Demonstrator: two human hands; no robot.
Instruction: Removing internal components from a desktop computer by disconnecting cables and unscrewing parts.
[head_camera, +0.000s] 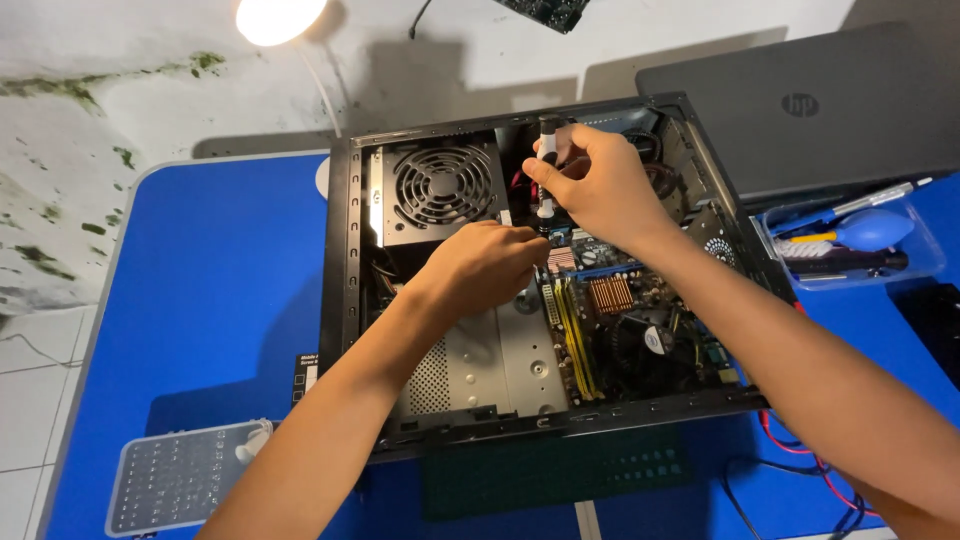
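Note:
An open black computer case (340, 260) lies on its side on a blue table (220, 290), showing a power supply with a round fan grille (442, 188) and a motherboard (620, 320). My right hand (600, 185) grips an upright black-and-white screwdriver (547, 150), its tip pointing down onto the board near the upper edge. My left hand (485, 265) reaches in from the lower left, with its fingertips pinched around the tool's tip. What the fingers pinch is hidden.
A closed grey laptop (810, 110) sits behind the case at right. A clear tray (850, 245) holds a blue air blower and pens. A clear bit case (180, 478) lies at the lower left. A lamp (278, 18) glows at the top. Red and black cables (800, 460) trail at the lower right.

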